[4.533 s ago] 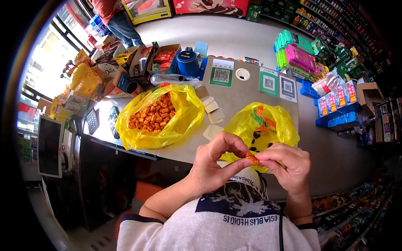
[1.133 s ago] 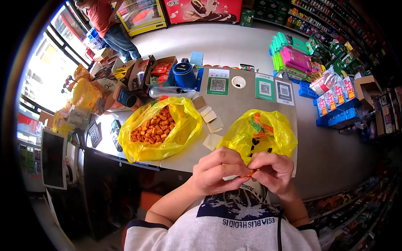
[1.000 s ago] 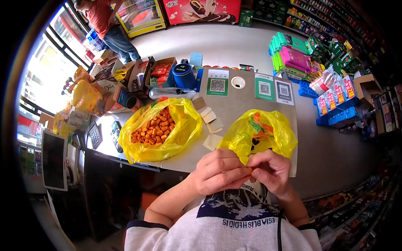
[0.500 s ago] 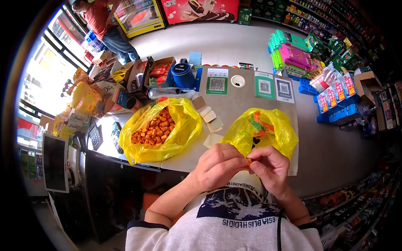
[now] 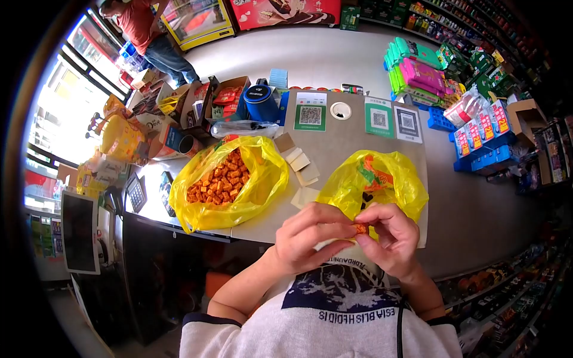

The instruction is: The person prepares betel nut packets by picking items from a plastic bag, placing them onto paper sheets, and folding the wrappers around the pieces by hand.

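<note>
Close to my chest, over the counter's near edge, my left hand (image 5: 313, 235) and my right hand (image 5: 389, 238) meet fingertip to fingertip. Between them they pinch a small orange-red piece (image 5: 360, 228); whether it has a wrapper I cannot make out. Just beyond my hands stands an open yellow plastic bag (image 5: 403, 179) with a red and green print, a few dark bits showing inside. To the left, another open yellow bag (image 5: 268, 170) holds a heap of small orange-red cubes (image 5: 221, 182) that look like the piece in my fingers.
Pale paper squares (image 5: 304, 167) lie between the bags. Farther back on the counter (image 5: 343, 140) are QR code cards (image 5: 310, 113), a blue jug (image 5: 261, 104) and boxes of packets (image 5: 230, 98). A monitor (image 5: 80, 232) is at left. A person (image 5: 143, 36) stands at far left.
My fingers have shifted slightly around the small piece, and more of it shows now. My right hand's fingers have opened out a little. The bags stay in place.
</note>
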Demonstrator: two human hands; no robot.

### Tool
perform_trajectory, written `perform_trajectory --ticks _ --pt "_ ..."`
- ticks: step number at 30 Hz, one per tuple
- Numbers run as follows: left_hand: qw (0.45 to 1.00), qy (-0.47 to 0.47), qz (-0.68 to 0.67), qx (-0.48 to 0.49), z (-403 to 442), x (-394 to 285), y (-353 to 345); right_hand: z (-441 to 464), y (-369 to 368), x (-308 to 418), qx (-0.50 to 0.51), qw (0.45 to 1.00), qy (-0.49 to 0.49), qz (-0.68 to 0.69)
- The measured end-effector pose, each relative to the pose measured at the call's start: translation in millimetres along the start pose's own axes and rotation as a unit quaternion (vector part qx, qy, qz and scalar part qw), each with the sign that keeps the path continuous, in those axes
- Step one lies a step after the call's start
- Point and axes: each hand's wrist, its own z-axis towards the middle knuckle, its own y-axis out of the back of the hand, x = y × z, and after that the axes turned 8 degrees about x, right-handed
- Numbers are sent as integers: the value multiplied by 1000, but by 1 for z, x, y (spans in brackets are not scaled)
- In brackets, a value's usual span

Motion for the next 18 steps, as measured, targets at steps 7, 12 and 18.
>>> perform_trajectory --ticks 7,12,18 --pt "988 76 -130 41 -11 10 5 8 -3 2 3 960 133 -248" --pt "925 135 -353 -51 -21 20 -10 16 -6 0 11 927 202 -315" --pt "858 177 -472 -100 -26 20 -14 17 -10 3 9 955 161 -251"
